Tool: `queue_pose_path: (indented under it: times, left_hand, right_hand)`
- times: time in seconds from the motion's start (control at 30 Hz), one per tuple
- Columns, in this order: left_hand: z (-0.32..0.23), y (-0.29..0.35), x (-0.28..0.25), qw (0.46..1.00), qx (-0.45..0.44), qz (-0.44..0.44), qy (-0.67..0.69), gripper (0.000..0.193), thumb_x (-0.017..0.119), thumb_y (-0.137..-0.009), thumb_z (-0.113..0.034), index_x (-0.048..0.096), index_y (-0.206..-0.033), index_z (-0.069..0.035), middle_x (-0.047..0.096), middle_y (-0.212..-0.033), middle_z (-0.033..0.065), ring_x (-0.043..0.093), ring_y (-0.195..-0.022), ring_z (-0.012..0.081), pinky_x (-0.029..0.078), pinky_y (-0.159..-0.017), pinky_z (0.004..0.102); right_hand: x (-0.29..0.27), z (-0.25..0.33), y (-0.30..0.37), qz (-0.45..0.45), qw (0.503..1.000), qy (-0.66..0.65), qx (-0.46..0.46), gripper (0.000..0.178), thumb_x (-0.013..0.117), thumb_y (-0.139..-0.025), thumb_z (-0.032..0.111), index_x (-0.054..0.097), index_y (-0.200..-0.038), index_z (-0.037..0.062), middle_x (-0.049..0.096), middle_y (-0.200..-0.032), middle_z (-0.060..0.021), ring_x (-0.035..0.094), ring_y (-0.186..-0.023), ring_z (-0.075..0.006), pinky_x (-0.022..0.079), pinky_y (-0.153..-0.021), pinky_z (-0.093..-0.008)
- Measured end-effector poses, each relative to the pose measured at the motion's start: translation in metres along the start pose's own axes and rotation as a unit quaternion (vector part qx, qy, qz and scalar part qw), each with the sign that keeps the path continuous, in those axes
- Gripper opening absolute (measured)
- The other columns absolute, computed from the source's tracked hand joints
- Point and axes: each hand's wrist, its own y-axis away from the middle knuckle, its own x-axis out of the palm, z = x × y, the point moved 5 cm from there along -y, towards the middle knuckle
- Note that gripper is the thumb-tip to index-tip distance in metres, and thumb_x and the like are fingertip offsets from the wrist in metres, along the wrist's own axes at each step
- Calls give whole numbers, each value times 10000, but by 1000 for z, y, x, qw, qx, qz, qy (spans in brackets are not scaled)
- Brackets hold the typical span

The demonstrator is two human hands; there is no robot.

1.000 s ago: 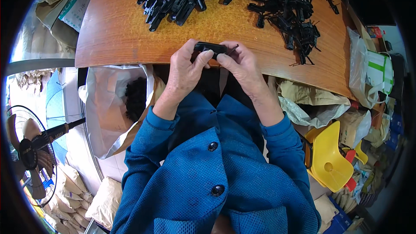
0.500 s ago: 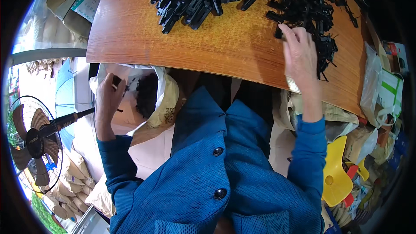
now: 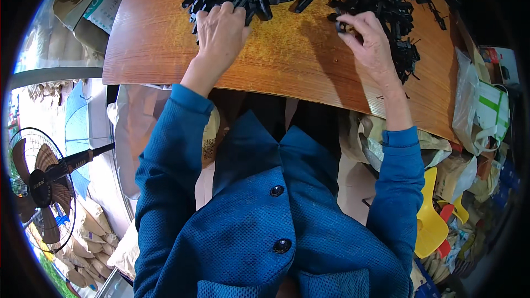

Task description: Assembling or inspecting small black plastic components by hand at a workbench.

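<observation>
Black plastic parts (image 3: 259, 5) lie heaped at the far middle of the wooden table (image 3: 276, 66). My left hand (image 3: 221, 33) is at the near left side of this heap, its fingers curled down. Their tips are hidden, so what they grip does not show. To the right is a second heap of thinner black plastic pieces (image 3: 386, 8), some with spindly prongs. By that heap's near left edge my right hand (image 3: 370, 44) is closed, thumb and forefinger pinching a small black plastic part (image 3: 340, 26) just over the tabletop.
Below the table's left edge hangs an open pale bag (image 3: 135, 127), partly covered by my left sleeve. A standing fan (image 3: 41, 187) is at the far left. Bags (image 3: 375, 138) sit under the table's right side, near a yellow plastic piece (image 3: 430, 221).
My left hand has left the open bag, where it held a small dark part, and moved up to the middle heap. My right hand has lifted slightly away from the right heap, pinching a part.
</observation>
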Motion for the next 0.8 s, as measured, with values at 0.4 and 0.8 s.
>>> queue_pose_path:
  times: [0.4, 0.8]
  left_hand:
    - [20, 58, 3, 646, -256, 42, 718, 173, 663, -873, -238, 652, -861, -65, 648, -825, 37, 596, -711, 131, 472, -614, 255]
    - [0, 108, -5, 460, -247, 67, 850, 116, 593, -937, -224, 583, -955, -109, 676, -944, 60, 651, -804, 117, 500, -638, 211]
  right_hand:
    - [27, 23, 1, -94, 551, -807, 192, 296, 478, -982, 181, 520, -1205, -9, 611, -1136, -170, 546, -1153, -316, 502, -906, -382]
    - [42, 134, 20, 94, 701, -666, 236, 292, 511, -960, 95, 497, -1245, 34, 641, -1102, -115, 656, -916, -200, 513, -697, -236]
